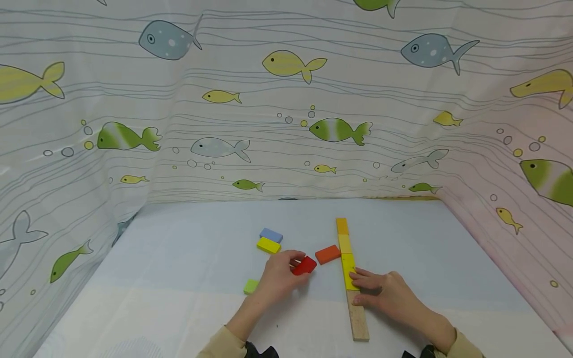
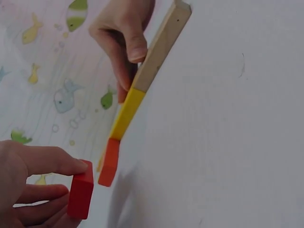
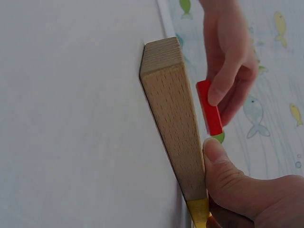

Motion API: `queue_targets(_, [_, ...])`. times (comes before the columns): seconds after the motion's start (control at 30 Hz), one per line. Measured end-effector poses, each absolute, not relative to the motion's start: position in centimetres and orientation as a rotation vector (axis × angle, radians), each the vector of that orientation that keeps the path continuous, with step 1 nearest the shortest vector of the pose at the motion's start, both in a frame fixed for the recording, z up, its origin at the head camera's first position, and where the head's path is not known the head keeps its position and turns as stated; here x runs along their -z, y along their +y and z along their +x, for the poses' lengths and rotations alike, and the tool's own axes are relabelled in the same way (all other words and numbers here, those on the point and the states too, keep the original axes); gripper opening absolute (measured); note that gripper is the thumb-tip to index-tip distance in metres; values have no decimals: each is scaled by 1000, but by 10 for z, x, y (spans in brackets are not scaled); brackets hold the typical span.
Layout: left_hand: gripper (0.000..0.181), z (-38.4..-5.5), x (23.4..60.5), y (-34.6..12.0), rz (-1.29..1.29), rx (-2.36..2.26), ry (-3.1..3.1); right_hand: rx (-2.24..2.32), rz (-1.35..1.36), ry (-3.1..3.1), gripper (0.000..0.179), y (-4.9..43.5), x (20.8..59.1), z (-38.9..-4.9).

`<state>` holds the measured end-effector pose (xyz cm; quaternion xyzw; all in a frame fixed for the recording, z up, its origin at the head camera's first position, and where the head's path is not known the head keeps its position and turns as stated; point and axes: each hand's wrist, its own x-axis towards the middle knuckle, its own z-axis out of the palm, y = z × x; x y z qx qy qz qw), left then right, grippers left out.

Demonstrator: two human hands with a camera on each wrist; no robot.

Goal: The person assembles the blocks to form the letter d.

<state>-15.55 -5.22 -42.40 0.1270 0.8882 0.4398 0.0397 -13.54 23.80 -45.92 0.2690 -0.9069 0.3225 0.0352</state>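
My left hand (image 1: 283, 273) pinches a red block (image 1: 305, 265) between thumb and fingers, left of a straight row of blocks. That row runs away from me: a plain wooden block (image 1: 358, 320) nearest, then a yellow block (image 1: 348, 273), a paler amber block (image 1: 344, 243) and a deeper amber block (image 1: 342, 225) at the far end. From the right side, my right hand (image 1: 391, 296) touches the row, fingers at the yellow block and thumb at the wooden one. An orange block (image 1: 328, 254) lies slanted, its right end against the row. The red block is close to it.
Left of the row, a blue block (image 1: 271, 234) and another yellow block (image 1: 268, 245) lie side by side. My left wrist partly covers a light green block (image 1: 250, 286). A fish-patterned curtain (image 1: 286, 109) stands behind and beside the white tabletop (image 1: 179, 258).
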Motion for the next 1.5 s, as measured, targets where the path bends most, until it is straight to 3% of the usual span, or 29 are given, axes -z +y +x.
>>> queue_targets(0.73, [42,-158,436,-44,459,-1115,2850,-983,828,-2776,52,238,459,-135])
queue_targets(1.5, [42,-159,433,-52,488,-1221,2747,-961,842,-2770,51,238,459,-135])
